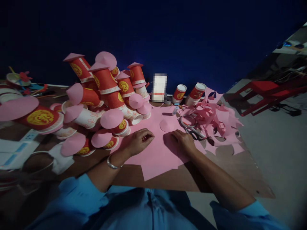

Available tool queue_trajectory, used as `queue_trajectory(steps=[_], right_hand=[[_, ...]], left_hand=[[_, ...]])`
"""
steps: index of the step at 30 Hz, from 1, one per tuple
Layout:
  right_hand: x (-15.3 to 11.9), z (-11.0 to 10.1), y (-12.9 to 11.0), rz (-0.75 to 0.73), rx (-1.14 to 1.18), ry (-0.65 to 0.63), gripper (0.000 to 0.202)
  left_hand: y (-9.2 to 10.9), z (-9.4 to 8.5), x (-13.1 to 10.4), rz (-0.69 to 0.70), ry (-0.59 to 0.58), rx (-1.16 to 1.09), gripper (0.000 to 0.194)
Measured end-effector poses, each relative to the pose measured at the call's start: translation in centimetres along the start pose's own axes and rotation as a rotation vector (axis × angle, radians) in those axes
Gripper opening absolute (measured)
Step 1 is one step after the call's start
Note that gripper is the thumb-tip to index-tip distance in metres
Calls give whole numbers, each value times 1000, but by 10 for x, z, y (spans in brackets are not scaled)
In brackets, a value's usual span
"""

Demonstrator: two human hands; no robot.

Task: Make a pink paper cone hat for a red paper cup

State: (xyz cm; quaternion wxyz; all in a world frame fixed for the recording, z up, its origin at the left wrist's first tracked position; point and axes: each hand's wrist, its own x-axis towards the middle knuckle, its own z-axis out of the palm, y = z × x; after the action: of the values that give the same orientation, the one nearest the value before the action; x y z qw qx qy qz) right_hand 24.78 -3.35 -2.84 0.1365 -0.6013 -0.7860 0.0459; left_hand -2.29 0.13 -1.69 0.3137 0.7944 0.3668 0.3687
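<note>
A small pink paper cone (167, 125) rests on the pink paper sheets (153, 159) in front of me. My right hand (184, 141) is just below the cone, its fingers curled together and the tips at or very near the cone's lower edge. Whatever those fingertips pinch, if anything, is hidden. Left of the cone, my left hand (142, 141) hovers or rests over the sheets with fingers curled in towards the thumb. I see nothing in it. A small glue stick (175, 110) stands behind the cone.
Red and white paper cups with pink cone tops (106, 80) are heaped on the left. Pink paper scraps (216, 118), scissors (195, 133) and a tape roll (188, 121) lie right. Two cups (179, 94) stand at the back. A red stool (259, 92) is beyond the table.
</note>
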Motion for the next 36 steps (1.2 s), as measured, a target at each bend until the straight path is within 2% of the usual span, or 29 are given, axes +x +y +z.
queue_trajectory(steps=[10,16,27,36], right_hand=[[1,-5,-17,5,-21,-66,26],[2,-9,-18,12,-25,-115,24],[1,-4,-9,-43,-51,-3,24],[6,-8,-4,55,-63,-9,26]], left_hand=[[5,-9,2,100,78,34,10],[4,-14,3,87,48,65,25],[8,-13,3,90,27,114,28],[6,-6,2,54,59,53,28]])
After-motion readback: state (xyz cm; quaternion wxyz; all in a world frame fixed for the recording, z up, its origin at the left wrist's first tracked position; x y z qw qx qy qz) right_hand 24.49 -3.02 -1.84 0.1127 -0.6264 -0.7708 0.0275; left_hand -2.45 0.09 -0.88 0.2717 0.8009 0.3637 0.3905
